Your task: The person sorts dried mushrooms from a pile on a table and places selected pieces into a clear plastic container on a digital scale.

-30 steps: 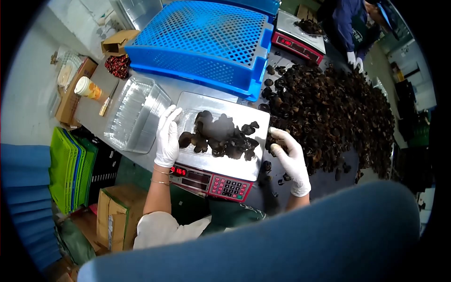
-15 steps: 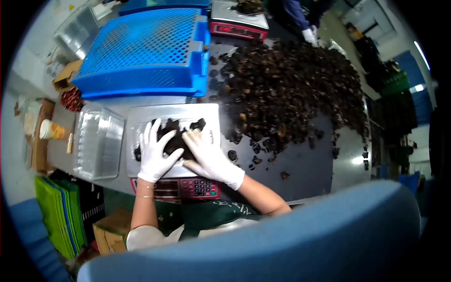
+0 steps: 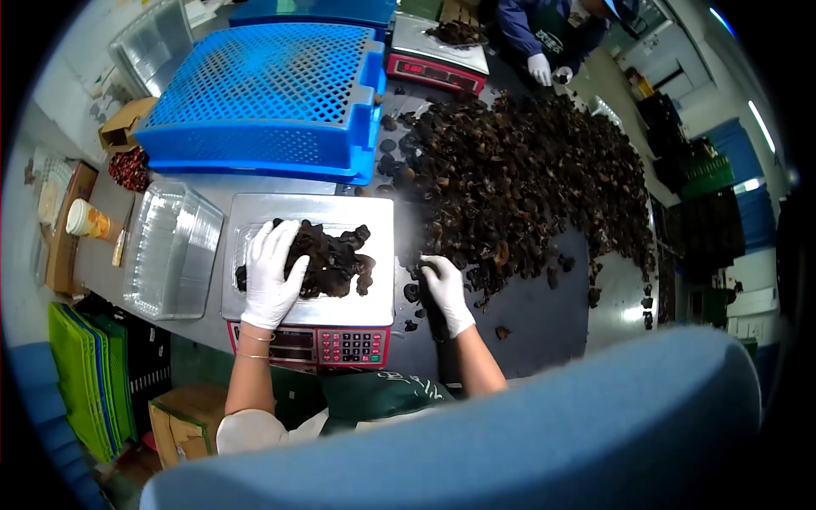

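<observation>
Dark, crinkled wood ear mushrooms lie heaped in a clear plastic tray on the steel pan of a red electronic scale. My left hand, in a white glove, rests against the left side of this heap, its thumb and fingers apart. Over the dark mat right of the scale is my right hand, also gloved. Its fingers are bent at the near left edge of a large mushroom pile, close to a few loose pieces. What lies within them is hidden.
An upturned blue mesh crate stands behind the scale. Nested clear plastic boxes are at its left, near a paper cup. A second scale bears mushrooms. Across the table works a co-worker with gloved hands.
My right hand has left the mushrooms on the scale and moved right to the big pile's edge. My left hand stays by the heap. More of the co-worker shows.
</observation>
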`<action>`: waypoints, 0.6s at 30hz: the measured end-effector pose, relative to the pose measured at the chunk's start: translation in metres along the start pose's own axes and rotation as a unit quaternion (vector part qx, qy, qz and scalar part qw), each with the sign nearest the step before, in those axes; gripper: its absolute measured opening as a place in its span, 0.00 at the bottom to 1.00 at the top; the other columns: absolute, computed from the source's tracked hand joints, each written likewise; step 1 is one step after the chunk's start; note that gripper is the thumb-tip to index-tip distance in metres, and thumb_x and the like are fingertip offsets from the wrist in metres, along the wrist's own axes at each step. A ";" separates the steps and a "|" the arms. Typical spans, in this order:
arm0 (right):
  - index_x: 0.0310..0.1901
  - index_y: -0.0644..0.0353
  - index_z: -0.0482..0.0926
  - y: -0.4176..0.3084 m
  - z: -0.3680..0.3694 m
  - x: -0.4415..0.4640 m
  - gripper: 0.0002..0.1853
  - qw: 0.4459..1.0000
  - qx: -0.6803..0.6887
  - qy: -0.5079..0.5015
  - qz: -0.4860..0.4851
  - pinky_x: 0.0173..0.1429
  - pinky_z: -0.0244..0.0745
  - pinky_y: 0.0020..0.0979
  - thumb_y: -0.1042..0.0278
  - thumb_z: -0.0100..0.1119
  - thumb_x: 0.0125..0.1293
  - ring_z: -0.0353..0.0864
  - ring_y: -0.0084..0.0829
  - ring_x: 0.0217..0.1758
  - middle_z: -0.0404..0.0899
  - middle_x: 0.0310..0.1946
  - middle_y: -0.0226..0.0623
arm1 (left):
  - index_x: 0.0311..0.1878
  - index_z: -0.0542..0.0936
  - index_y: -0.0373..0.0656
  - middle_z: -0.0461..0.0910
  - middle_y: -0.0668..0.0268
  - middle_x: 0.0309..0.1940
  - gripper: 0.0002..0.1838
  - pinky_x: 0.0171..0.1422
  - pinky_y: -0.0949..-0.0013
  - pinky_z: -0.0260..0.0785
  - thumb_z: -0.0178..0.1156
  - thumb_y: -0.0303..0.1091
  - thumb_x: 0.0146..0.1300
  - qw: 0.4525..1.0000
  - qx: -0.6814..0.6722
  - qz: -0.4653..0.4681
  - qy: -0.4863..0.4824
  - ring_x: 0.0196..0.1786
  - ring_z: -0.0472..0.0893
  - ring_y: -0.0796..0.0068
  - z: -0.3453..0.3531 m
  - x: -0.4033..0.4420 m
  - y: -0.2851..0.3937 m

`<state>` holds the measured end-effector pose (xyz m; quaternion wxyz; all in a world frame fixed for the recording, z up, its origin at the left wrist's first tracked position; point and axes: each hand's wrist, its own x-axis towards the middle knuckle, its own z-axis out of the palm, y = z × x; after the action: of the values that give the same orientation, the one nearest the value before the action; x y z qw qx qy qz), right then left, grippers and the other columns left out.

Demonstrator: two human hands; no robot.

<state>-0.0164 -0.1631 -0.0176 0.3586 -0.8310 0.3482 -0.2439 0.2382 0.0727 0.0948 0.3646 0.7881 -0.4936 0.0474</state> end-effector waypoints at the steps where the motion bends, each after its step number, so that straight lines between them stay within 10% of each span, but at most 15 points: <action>1: 0.46 0.63 0.84 -0.001 -0.005 -0.002 0.11 0.998 0.032 0.014 0.046 0.57 0.76 0.32 0.73 0.60 0.63 0.85 0.39 0.49 0.86 0.43 0.43 | 0.63 0.76 0.43 0.76 0.57 0.59 0.25 0.71 0.52 0.60 0.62 0.33 0.60 1.000 0.022 0.014 -0.004 0.66 0.68 0.49 0.001 0.000 -0.003; 7: 0.51 0.64 0.83 -0.087 -0.040 0.017 0.11 0.954 0.264 -0.016 0.141 0.51 0.74 0.21 0.77 0.56 0.70 0.80 0.18 0.46 0.85 0.45 0.30 | 0.42 0.83 0.42 0.82 0.60 0.39 0.10 0.60 0.57 0.67 0.59 0.22 0.58 0.995 -0.053 0.008 0.083 0.48 0.79 0.56 0.002 0.009 0.000; 14: 0.49 0.57 0.83 -0.190 0.011 0.031 0.15 0.944 0.133 -0.057 -0.297 0.59 0.72 0.35 0.80 0.63 0.59 0.77 0.38 0.52 0.84 0.50 0.35 | 0.45 0.82 0.37 0.81 0.59 0.43 0.09 0.55 0.66 0.72 0.56 0.19 0.64 0.982 -0.100 -0.094 0.134 0.48 0.80 0.63 -0.016 0.008 -0.018; 18: 0.66 0.53 0.72 -0.190 0.051 0.023 0.30 0.917 -0.125 -0.145 -0.351 0.73 0.55 0.49 0.61 0.65 0.61 0.65 0.51 0.68 0.71 0.67 0.37 | 0.49 0.81 0.38 0.79 0.57 0.50 0.12 0.64 0.56 0.66 0.53 0.32 0.69 0.992 0.100 -0.060 0.045 0.57 0.75 0.55 -0.009 -0.002 -0.040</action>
<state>0.1083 -0.0636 0.1003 0.1903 -0.9640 0.0062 -0.1854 0.2720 0.0889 0.0795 0.3082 0.8459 -0.4211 0.1097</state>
